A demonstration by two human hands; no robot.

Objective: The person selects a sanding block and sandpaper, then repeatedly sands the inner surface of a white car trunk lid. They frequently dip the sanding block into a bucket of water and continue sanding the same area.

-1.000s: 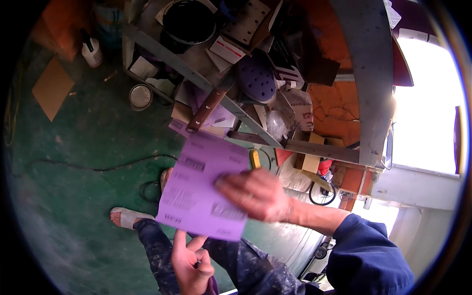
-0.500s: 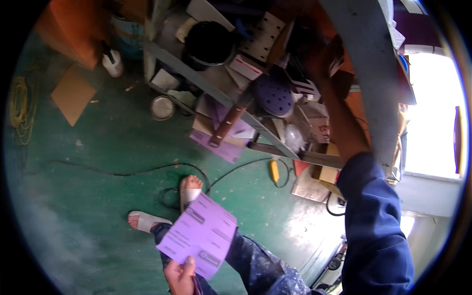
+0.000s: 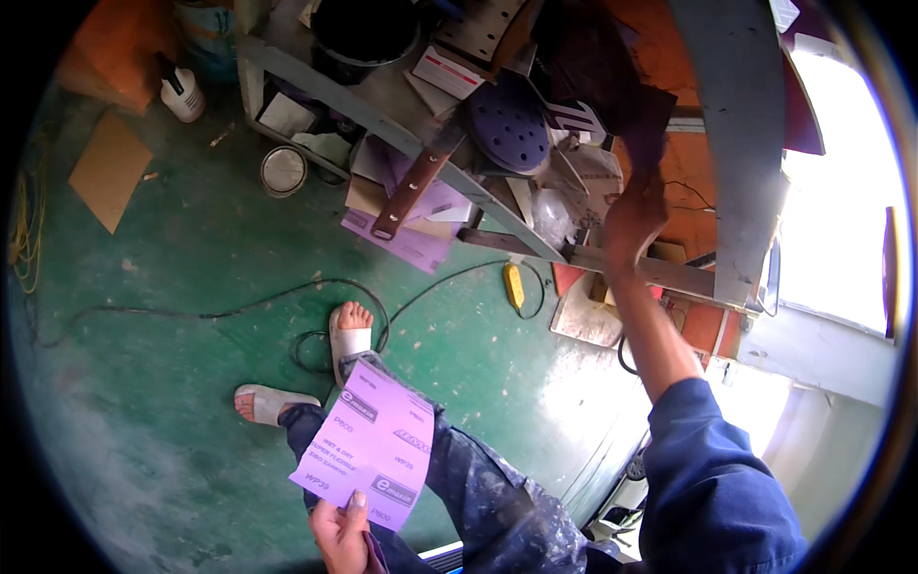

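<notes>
My left hand point(image 3: 340, 532) pinches the lower edge of a purple sheet of sandpaper point(image 3: 368, 445), printed side up, in front of my legs. My right hand point(image 3: 635, 222) is at the front of the cluttered shelf, its fingers closed on a dark, purplish-brown sheet point(image 3: 646, 129). That sheet reaches back into shadow, and its far end blends with the dark things there. Nearby on the shelf lies a round purple sanding pad with holes point(image 3: 510, 124).
A wooden-handled tool point(image 3: 411, 194) juts over the shelf's front rail. Below it lie purple sheets point(image 3: 406, 244). A black bucket point(image 3: 363, 33) sits on the shelf. On the green floor are a tin point(image 3: 284, 171), a black cable point(image 3: 225, 314) and a yellow switch box point(image 3: 513, 286).
My right hand has come back from deep in the shelf toward its front edge, with the dark sheet now showing in it. The left hand still holds the purple sandpaper.
</notes>
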